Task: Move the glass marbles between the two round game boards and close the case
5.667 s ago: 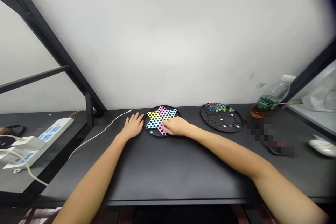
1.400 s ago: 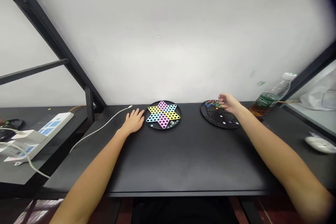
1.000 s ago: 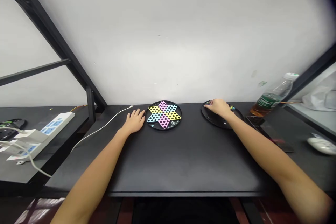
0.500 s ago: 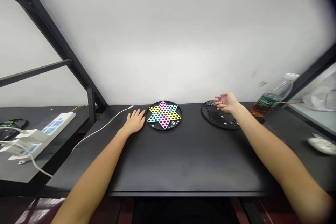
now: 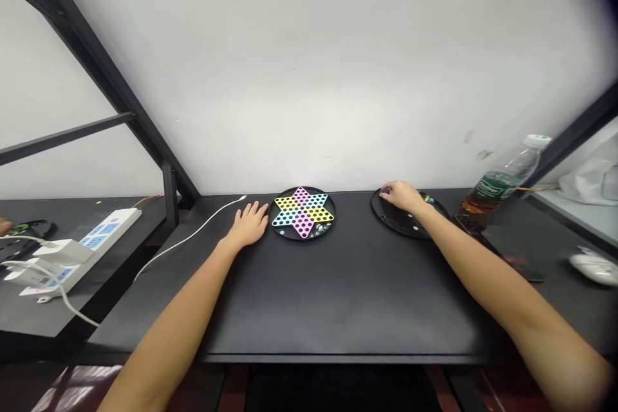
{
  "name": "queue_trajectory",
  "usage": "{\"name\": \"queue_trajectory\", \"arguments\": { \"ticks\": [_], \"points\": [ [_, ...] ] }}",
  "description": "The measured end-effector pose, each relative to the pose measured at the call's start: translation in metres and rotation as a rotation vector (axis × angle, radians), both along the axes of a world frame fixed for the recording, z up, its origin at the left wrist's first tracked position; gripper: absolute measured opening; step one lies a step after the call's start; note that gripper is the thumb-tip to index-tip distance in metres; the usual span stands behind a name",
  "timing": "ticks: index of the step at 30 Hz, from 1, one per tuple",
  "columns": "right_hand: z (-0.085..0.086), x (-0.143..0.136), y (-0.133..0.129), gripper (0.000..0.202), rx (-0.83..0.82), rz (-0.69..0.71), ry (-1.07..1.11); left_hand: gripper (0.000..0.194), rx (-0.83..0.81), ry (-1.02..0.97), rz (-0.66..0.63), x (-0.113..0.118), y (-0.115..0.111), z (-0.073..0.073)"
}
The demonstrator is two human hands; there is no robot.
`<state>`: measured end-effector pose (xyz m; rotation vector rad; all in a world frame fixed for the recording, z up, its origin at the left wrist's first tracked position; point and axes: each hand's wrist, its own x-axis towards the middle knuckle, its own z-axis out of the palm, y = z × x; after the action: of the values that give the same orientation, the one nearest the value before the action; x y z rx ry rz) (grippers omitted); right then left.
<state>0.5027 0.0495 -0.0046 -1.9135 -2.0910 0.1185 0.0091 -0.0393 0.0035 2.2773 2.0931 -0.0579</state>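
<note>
My left hand (image 5: 250, 223) lies flat with its fingers spread on the black table, at the left rim of a round Chinese checkers board (image 5: 303, 230). That board carries a pink, yellow and blue star with dark holes; several clear marbles (image 5: 319, 229) sit near its front right rim. My right hand (image 5: 402, 196), palm down, is over a second round black board (image 5: 393, 221). Its fingers are curled and pinched at the back left rim, around small dark blue marbles (image 5: 385, 192). Yellow and blue marbles (image 5: 427, 199) show behind its wrist; the palm is hidden.
A tea bottle (image 5: 497, 185) leans at the right, beside a phone-like dark object (image 5: 468, 224). Farther right is a white mouse (image 5: 595, 268). A white cable (image 5: 193, 232) runs along the left. Beyond it are a power strip (image 5: 103, 232) and another person's hand (image 5: 4, 226).
My right hand has turned from palm up to palm down and moved left and down onto the second board's back left rim. My left hand stays put. Another person's hand has appeared at far left.
</note>
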Motion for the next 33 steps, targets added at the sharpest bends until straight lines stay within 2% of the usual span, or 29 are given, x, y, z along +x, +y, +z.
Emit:
{"name": "queue_trajectory", "arguments": {
  "ticks": [4, 9, 16, 21, 24, 27, 30, 33],
  "points": [
    [0.000, 0.000, 0.000, 0.028, -0.016, 0.000, -0.077, 0.059, -0.005, -0.013, -0.002, 0.000, 0.000, 0.000],
    [0.005, 0.001, 0.000, 0.027, -0.011, 0.002, 0.006, 0.060, -0.011, -0.031, 0.000, 0.000, 0.000, 0.000],
    [0.012, 0.011, 0.001, 0.020, -0.126, 0.197, -0.137, 0.060, -0.007, -0.028, -0.002, -0.001, 0.000, -0.001],
    [0.014, 0.005, -0.002, 0.019, -0.165, 0.216, -0.084, 0.060, -0.006, -0.032, -0.003, -0.001, 0.001, -0.001],
    [0.020, 0.003, -0.006, 0.013, -0.199, 0.140, 0.230, 0.060, -0.014, -0.032, 0.001, 0.000, 0.000, 0.000],
    [0.029, 0.008, -0.010, 0.010, -0.340, 0.061, 0.828, 0.060, -0.016, -0.023, 0.003, 0.001, -0.001, 0.002],
    [0.037, 0.018, -0.012, 0.015, -0.477, 0.078, 1.346, 0.060, -0.016, -0.024, 0.002, 0.002, -0.002, 0.004],
    [0.040, 0.028, -0.010, 0.021, -0.517, 0.046, 1.542, 0.060, -0.013, -0.029, 0.001, 0.002, -0.002, 0.004]
  ]
}}
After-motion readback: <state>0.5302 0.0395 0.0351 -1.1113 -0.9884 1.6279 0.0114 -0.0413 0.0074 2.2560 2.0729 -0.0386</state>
